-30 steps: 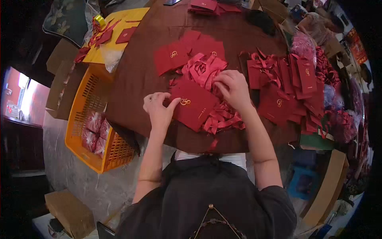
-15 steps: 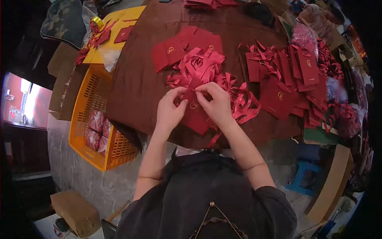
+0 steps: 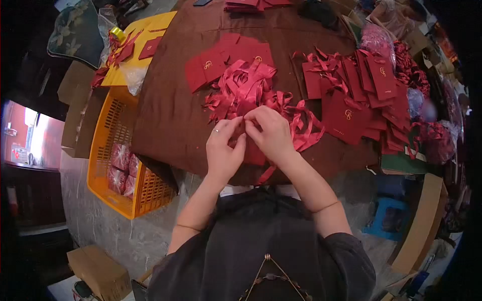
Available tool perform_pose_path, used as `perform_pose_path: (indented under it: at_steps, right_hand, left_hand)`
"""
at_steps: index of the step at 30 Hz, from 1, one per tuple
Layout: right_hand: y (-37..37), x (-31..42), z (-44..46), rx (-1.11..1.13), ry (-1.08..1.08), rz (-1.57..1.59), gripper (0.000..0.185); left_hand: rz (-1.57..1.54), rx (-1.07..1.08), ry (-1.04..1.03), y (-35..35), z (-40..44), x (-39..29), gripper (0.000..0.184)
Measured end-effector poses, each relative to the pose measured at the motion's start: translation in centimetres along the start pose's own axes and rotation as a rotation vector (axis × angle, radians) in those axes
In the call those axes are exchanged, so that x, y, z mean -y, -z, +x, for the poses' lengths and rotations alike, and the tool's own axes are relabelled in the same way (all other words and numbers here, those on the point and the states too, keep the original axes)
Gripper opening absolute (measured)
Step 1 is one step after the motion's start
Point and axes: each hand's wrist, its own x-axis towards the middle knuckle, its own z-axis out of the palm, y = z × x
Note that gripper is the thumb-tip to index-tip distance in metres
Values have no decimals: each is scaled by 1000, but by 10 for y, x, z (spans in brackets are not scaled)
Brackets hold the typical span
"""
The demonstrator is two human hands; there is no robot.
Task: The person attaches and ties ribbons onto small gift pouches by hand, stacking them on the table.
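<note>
Near the front edge of the table, my left hand (image 3: 224,149) and my right hand (image 3: 271,131) meet over a small red gift bag (image 3: 255,156), largely hidden behind them. Both pinch at the bag's upper end; my fingers cover the exact part being gripped, perhaps its ribbon. A ring shows on a finger of my left hand. Just beyond my fingertips lies a tangled heap of shiny red ribbon (image 3: 247,83), trailing right toward my right wrist. Behind the heap, several flat red bags (image 3: 205,67) with gold logos overlap one another.
Ribboned red bags (image 3: 346,118) are piled at the right of the brown-covered table (image 3: 170,105). A yellow crate (image 3: 150,188) with plastic-wrapped red packs stands on the floor at left. A blue stool (image 3: 387,218) and cardboard boxes (image 3: 98,271) are nearby.
My hands have drawn closer together, and my left hand has turned and shifted slightly right. The bag's gold logo, visible between them earlier, is now covered. The whole view has shifted slightly.
</note>
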Motion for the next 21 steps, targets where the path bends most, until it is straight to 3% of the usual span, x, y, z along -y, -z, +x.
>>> perform_pose_path:
  at_steps: [1, 3, 4, 6, 7, 8, 10, 11, 12, 14, 18, 19, 21]
  right_hand:
    - [1, -1, 0, -3, 0, -2, 11]
    - [3, -5, -3, -11, -252, 415, 10]
    - [2, -7, -5, -23, -263, 441, 9]
    - [3, -8, -9, -44, -240, 414, 9]
    - [4, -9, -9, -64, -212, 386, 9]
    - [6, -11, -10, -27, -218, 392, 9]
    - [8, -8, -12, -12, -210, 368, 10]
    - [8, -6, -12, 5, -202, 344, 10]
    - [7, -9, -15, 38, -280, 420, 12]
    - [7, -12, -15, 55, -306, 457, 14]
    - [20, -10, -11, 82, -328, 516, 26]
    - [26, -12, -5, 83, -243, 427, 36]
    - [40, -7, 4, 87, -292, 244, 37]
  left_hand:
    - [-73, 39, 65, 5, 1, -5, 38]
    - [-185, 143, 117, 11, 1, 0, 35]
    - [-186, 144, 115, 10, 1, 4, 35]
    - [-664, 203, 359, 8, 2, 6, 31]
    - [-635, 296, 523, 16, 7, 2, 30]
    - [-634, 299, 521, 16, 9, 3, 30]
    - [-416, 264, 496, 10, 12, 6, 30]
    - [-265, 148, 231, -2, 8, 24, 31]
    - [-266, 151, 231, -4, 8, 22, 31]
    - [-46, 4, 3, -9, 9, 18, 25]
    - [79, 55, -128, -7, 10, 20, 21]
    - [127, 61, -152, -8, 10, 14, 19]
    - [202, 126, -193, -6, 11, 7, 19]
